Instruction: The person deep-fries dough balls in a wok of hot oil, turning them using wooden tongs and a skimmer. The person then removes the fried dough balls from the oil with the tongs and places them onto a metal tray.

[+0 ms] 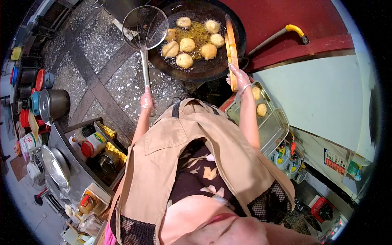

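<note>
My left hand [147,100], in a clear glove, is closed round the handle of a wire-mesh skimmer [144,67]. The skimmer's round basket is over the left rim of the wok and holds no food. My right hand [240,78], gloved too, grips a pair of long bamboo tongs [232,45] whose far end reaches over the wok's right side. Inside the large dark wok [196,74], several golden round dough balls [187,45] float in bubbling yellow oil. Just below my right hand, a metal tray [249,116] holds two more fried balls [261,109].
A wire rack [277,130] lies across the tray's right part. Beyond the wok stands a red panel [277,20] with a yellow-ended pipe [295,28]. To the left are a dark pot [59,105], a steel basin [55,166] on a counter, and a red-lidded jar [92,146].
</note>
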The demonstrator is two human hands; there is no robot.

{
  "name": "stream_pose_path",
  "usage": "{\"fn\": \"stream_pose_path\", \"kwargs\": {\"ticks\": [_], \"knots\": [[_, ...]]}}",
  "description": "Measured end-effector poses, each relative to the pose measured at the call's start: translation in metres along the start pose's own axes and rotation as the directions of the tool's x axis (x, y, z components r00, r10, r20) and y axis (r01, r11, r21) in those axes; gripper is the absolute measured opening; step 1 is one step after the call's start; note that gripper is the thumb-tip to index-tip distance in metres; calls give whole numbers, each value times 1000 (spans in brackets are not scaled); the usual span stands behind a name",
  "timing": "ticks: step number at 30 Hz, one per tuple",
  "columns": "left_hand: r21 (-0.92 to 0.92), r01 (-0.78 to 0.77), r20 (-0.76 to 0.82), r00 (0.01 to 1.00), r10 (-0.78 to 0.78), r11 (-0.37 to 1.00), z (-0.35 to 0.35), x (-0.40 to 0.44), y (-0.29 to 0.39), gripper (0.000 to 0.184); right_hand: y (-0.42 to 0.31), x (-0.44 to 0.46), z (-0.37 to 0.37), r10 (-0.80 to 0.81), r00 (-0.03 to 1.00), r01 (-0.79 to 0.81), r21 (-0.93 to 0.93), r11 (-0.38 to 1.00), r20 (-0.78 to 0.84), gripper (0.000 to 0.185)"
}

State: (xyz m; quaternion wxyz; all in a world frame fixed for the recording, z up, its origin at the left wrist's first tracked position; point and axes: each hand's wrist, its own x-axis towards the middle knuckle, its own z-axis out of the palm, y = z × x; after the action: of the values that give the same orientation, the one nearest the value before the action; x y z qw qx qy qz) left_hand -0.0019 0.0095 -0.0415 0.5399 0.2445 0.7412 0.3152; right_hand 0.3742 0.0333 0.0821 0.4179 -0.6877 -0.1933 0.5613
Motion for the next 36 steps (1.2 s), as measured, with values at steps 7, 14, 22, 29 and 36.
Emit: {"fn": "stream_pose_path", "kwargs": {"ticks": [7, 14, 22, 29, 36], "knots": [[14, -35, 9, 999, 35, 999, 0, -3, 3, 65, 4, 2, 1, 3, 1000, -3, -18, 1000, 25, 47], [47, -34, 6, 999, 33, 998, -1, 3, -3, 66, 9, 8, 1, 10, 1000, -8, -58, 998, 30, 52], [13, 19, 15, 1000, -20, 1000, -2, 10, -9, 65, -7, 7, 12, -151, 983, 54, -618, 785, -107, 67], [81, -23, -32, 999, 26, 996, -3, 8, -6, 68, -44, 25, 26, -420, 896, -78, -983, 165, -142, 77], [89, -16, -11, 1000, 17, 996, -6, 8, -4, 68, -63, 44, 47, -423, 899, -62, -990, 129, -111, 73]]}}
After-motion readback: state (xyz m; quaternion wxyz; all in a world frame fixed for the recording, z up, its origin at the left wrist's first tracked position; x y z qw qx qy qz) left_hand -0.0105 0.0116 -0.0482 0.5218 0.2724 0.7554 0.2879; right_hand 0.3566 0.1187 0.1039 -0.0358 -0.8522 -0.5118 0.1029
